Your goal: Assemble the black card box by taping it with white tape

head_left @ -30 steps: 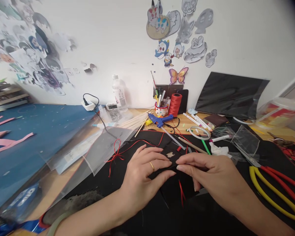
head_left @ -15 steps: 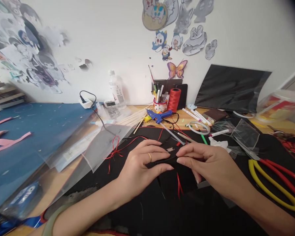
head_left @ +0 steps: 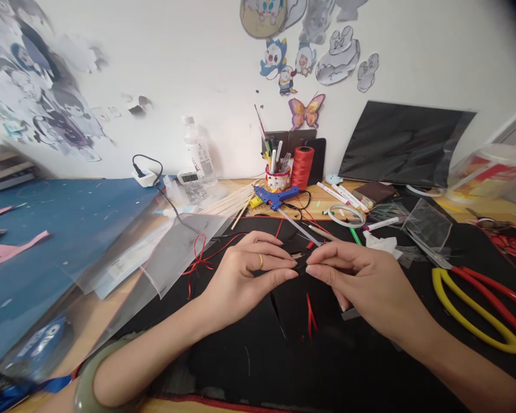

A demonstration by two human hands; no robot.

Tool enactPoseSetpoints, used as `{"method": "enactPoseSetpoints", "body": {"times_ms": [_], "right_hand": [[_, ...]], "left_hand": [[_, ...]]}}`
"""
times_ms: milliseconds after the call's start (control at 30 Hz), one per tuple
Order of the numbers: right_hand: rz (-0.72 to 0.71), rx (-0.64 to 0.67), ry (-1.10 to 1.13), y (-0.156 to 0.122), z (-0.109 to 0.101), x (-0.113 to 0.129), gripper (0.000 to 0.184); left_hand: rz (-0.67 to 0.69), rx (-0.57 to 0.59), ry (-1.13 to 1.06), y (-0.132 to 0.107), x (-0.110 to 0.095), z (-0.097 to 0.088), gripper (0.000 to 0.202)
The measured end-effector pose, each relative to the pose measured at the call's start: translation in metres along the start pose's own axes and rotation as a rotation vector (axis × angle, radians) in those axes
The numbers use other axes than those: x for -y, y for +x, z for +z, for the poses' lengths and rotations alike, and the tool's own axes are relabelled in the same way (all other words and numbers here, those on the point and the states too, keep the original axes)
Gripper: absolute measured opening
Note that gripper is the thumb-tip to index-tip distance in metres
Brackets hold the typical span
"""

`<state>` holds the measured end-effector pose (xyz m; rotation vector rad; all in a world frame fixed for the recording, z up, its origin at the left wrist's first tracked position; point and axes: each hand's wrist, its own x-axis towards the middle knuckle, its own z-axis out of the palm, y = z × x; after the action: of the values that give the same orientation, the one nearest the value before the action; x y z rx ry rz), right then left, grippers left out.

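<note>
My left hand (head_left: 243,278), with a gold ring on one finger, pinches the edge of a thin black piece (head_left: 293,310). Whether that piece is paper or cloth I cannot tell against the black mat (head_left: 223,367). Close beside it, my right hand (head_left: 363,281) is closed in a pinch at the same edge, its thumb and forefinger together. Below the fingertips two narrow red ribbon ends (head_left: 311,318) hang down. A blue glue gun (head_left: 277,198) lies just beyond the hands, its clear glue stick (head_left: 298,226) pointing toward them.
Scissors (head_left: 477,310) with red and yellow handles lie at the right. Behind stand a pen cup (head_left: 277,179), a red thread spool (head_left: 303,167) and a water bottle (head_left: 200,155). Clear plastic sheets (head_left: 172,252) and a red ribbon bow (head_left: 201,259) lie left.
The view has shifted slightly, so the background sits a little higher and further left. Both hands keep their pinch, fingertips slightly closer together.
</note>
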<state>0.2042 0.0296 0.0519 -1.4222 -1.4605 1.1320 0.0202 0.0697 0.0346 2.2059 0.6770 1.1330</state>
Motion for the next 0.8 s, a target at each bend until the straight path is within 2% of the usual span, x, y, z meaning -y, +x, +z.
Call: {"method": "enactPoseSetpoints", "body": {"times_ms": [400,667,800], "right_hand": [[0.004,-0.051,0.044,-0.001,0.004,-0.001,0.005],[0.012,-0.056,0.016,0.002,0.006,-0.004,0.006],[-0.008,-0.085,0.002,0.003,0.008,-0.008,0.007]], "left_hand": [[-0.106,0.04,0.011,0.001,-0.01,0.001,0.015],[-0.388,0.048,0.088,0.004,-0.015,0.004,0.009],[-0.401,0.013,0.146,0.004,-0.019,0.008,0.011]]}}
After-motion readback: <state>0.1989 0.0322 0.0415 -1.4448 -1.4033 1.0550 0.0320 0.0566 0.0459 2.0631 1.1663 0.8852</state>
